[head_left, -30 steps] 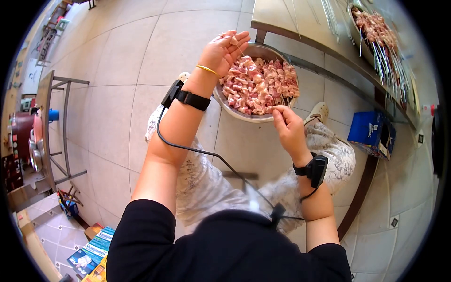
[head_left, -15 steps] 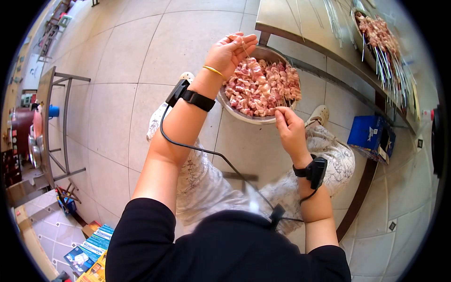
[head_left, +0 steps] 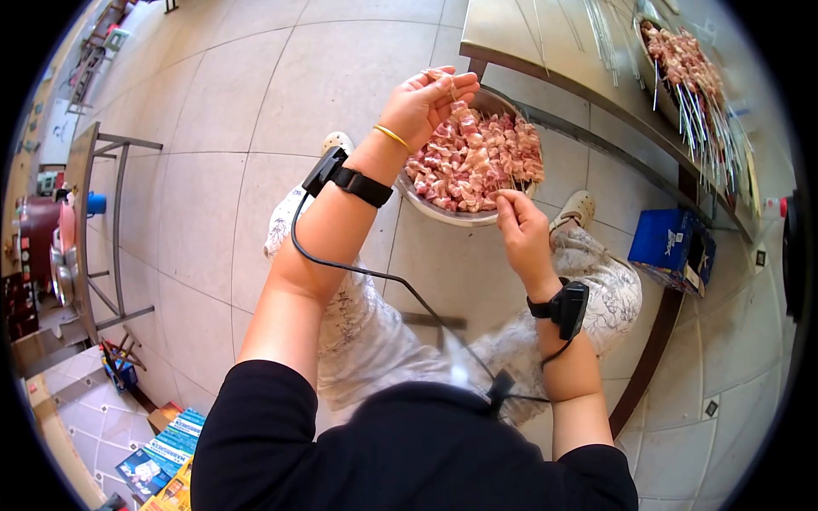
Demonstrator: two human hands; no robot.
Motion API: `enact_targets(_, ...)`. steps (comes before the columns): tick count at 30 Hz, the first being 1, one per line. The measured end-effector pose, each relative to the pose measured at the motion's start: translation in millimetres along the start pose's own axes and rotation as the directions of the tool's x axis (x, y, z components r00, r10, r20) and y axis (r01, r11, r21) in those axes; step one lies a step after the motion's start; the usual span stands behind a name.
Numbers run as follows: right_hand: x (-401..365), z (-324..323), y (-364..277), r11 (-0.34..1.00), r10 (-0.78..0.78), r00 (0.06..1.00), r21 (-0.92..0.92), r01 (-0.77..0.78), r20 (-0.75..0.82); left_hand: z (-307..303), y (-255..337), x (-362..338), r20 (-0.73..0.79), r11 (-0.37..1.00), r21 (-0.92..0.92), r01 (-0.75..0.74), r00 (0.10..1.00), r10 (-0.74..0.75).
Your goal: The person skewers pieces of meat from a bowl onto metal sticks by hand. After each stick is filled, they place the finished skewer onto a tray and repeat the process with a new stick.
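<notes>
A round metal basin (head_left: 464, 218) in front of me holds pieces of raw meat (head_left: 443, 170) and several loaded skewers, side by side. Over the basin's far left rim is my left hand (head_left: 426, 106), palm turned up, thumb and fingers pinching a pale meat piece (head_left: 450, 85). My right hand (head_left: 524, 230) is closed at the near right rim, its thumb and forefinger gripping the near end of a meat skewer (head_left: 477, 153). That skewer slants across the basin up to my left hand; its tip is hidden by meat and fingers.
At the upper right, a metal table (head_left: 554, 43) bears loose thin skewers (head_left: 603, 38) and a tray of loaded meat skewers (head_left: 686, 64). A blue box (head_left: 673, 243) stands on the floor beneath its edge. Another table frame (head_left: 119, 221) is at the left.
My left hand has shifted slightly right and down, and a meat piece now shows clearly at its fingertips. My right hand has stayed nearly in place at the skewer's end.
</notes>
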State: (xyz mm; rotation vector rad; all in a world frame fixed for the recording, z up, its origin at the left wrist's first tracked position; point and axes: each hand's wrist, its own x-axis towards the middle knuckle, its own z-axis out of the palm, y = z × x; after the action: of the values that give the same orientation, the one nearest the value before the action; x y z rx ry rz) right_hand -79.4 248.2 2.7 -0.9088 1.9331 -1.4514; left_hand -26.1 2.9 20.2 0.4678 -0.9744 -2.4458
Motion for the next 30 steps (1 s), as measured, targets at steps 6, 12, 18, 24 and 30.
enact_targets(6,0,-2,-6,0.993,-0.063,0.998,-0.106,0.061,-0.012,-4,11,-1,-0.042,0.998,0.002,0.056,0.998,-0.056)
enact_targets(12,0,-3,-5,0.994,-0.065,0.996,-0.088,0.060,-0.059,-7,13,-2,-0.037,0.997,0.044,0.063,0.997,-0.062)
enact_targets(18,-1,-4,-8,0.994,-0.046,0.998,-0.103,0.042,-0.039,-7,5,-1,-0.001,0.995,0.058,0.085,0.996,-0.085)
enact_targets(24,1,-3,-8,0.994,-0.047,0.997,-0.098,0.042,-0.053,-1,-5,-4,0.057,0.986,0.073,0.152,0.986,-0.157)
enact_targets(30,2,-2,-4,0.999,-0.034,0.995,-0.045,0.030,-0.090,14,-13,-6,0.078,0.980,0.098,0.175,0.980,-0.183)
